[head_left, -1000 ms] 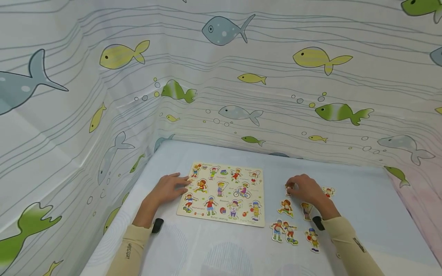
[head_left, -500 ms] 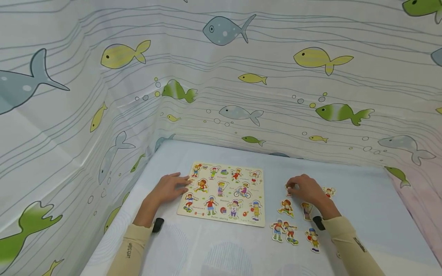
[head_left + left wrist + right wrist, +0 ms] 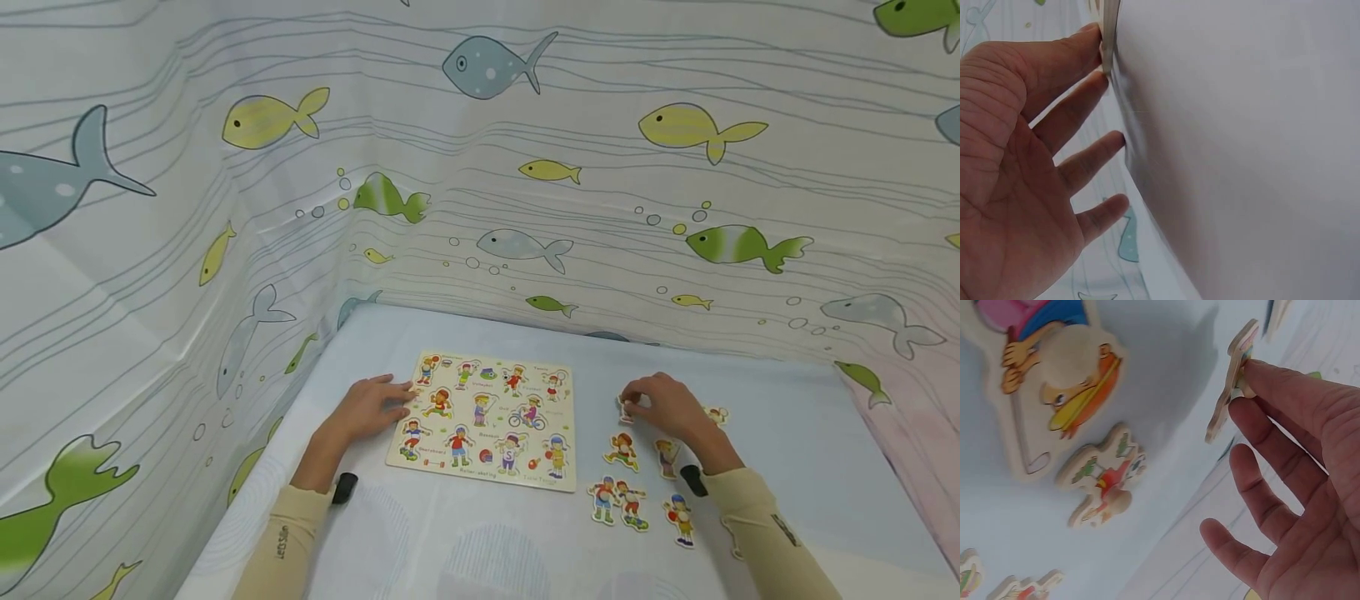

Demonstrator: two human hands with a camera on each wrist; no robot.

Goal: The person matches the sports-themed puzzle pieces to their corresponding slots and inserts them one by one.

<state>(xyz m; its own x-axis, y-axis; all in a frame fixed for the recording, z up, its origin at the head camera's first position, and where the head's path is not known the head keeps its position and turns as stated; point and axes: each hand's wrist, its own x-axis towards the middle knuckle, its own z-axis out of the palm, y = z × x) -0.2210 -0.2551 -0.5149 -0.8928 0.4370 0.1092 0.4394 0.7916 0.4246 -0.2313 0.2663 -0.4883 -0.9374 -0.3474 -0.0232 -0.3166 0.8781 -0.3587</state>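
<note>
My left hand [image 3: 367,410] lies at the left edge of a wooden peg puzzle board [image 3: 453,421] printed with children playing sports. In the left wrist view its thumb and index fingertip touch the board's edge, the other fingers spread and nearly straight. To the right of the board, my right hand [image 3: 663,407] pinches a small puzzle piece [image 3: 1233,384] by its knob between thumb and index finger. That piece is tilted up on edge in the right wrist view, its picture mostly turned away. A runner piece [image 3: 622,452] and a golfer piece [image 3: 666,458] lie just below this hand.
A roller-skater piece [image 3: 602,500] and a skateboarder piece [image 3: 632,506] lie side by side near the board's lower right corner. Farther right are a table-tennis piece [image 3: 679,521] and a tennis piece [image 3: 717,414]. Fish-print curtains [image 3: 600,200] enclose the pale table [image 3: 450,517].
My right hand has risen slightly with the pinched puzzle piece, and more of that piece shows. The left hand stays at the board's edge.
</note>
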